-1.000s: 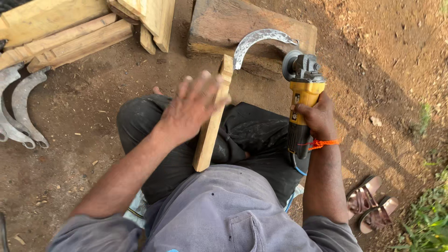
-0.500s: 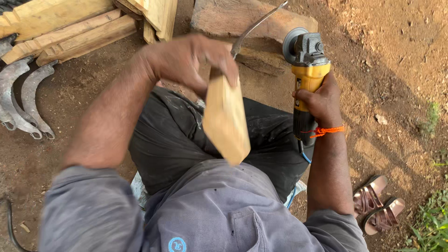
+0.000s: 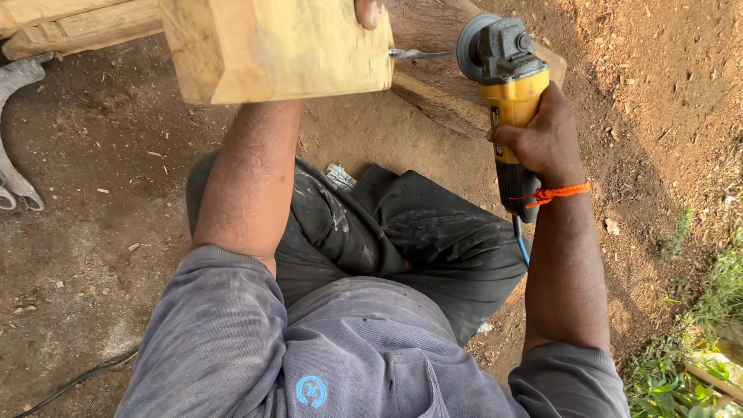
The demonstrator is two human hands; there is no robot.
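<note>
Handle raised, grinder ready

My left hand (image 3: 370, 11) holds the wooden handle (image 3: 282, 48) at the frame's top; my right hand (image 3: 542, 139) grips the yellow angle grinder (image 3: 507, 85), upper right, near the wooden block (image 3: 441, 97).

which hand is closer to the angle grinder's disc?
Right. The right hand grips the yellow angle grinder by its body, just below the disc. The left hand holds the wooden handle raised, across from the disc, mostly out of frame.
</note>
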